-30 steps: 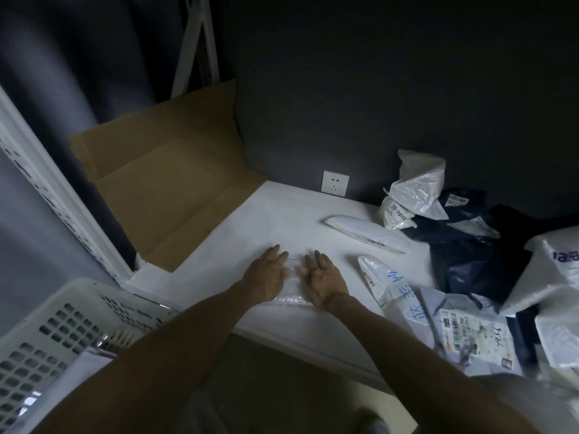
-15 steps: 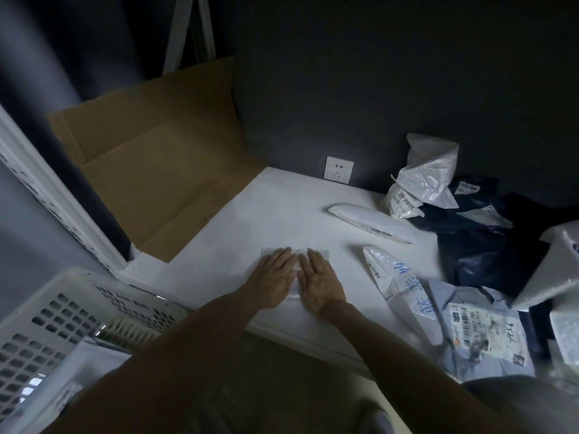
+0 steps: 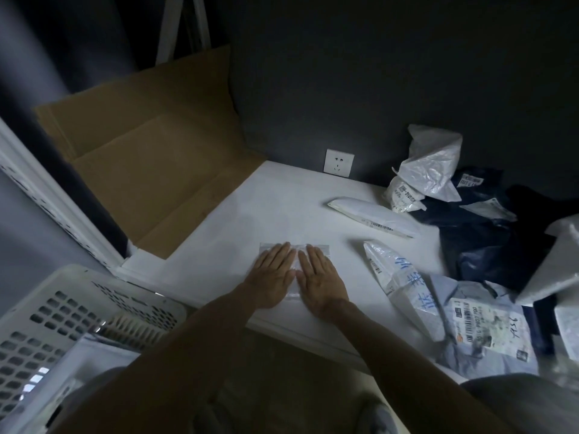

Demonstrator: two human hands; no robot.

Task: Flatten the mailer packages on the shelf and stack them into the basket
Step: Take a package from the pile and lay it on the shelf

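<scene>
Now the left hand [image 3: 272, 277] and right hand [image 3: 319, 280] lie flat, fingers straight, pressing side by side on a small clear plastic mailer [image 3: 296, 264] near the front edge of the white shelf [image 3: 250, 214]. The mailer looks thin, light, limp and slippery. Pinching a bare side edge seems best for carrying it to the white perforated plastic basket [image 3: 62, 308] at lower left.

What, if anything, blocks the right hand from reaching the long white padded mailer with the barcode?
Likely yes, it can reach. The right hand lies flat on the clear flat plastic mailer, and only bare white shelf separates it from the long white padded mailer.
</scene>
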